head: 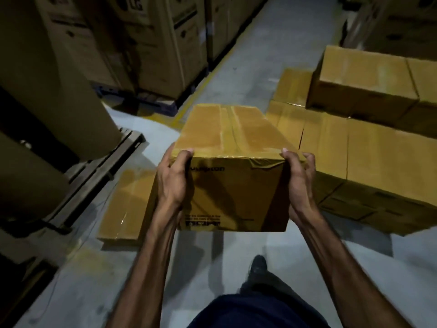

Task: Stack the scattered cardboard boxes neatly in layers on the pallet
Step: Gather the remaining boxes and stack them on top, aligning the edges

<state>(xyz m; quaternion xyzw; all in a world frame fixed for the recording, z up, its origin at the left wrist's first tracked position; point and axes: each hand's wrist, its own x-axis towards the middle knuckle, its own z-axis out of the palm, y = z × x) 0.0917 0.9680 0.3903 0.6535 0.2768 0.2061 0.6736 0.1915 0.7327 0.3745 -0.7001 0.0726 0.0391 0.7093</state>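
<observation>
Cartons [78,43], tall and printed, line the far left on dark pallets; a wooden pallet edge [104,169] shows below them. Loose box [127,204] lies on the concrete floor [260,55], just left of the arms. Left hand [173,178] grips the near left edge of the carried box [234,147], thumb hooked over the taped top, fingers down the side. Box is held clear of the floor, centred, roughly level. Right hand [299,181] grips the opposite near corner the same way. Shoe [257,268] visible below, mid-stride by the look of it. Stack [366,147] to the right: a low layer of boxes set edge to edge, a second layer [364,84] begun at the far end. Pallet under it not visible.

Judgement: step in hand is carrying to the stack. To do it well, keep the box level, turn right, set it down flush against a neighbour with seams aligned, and free the fingers only once it is seated.
</observation>
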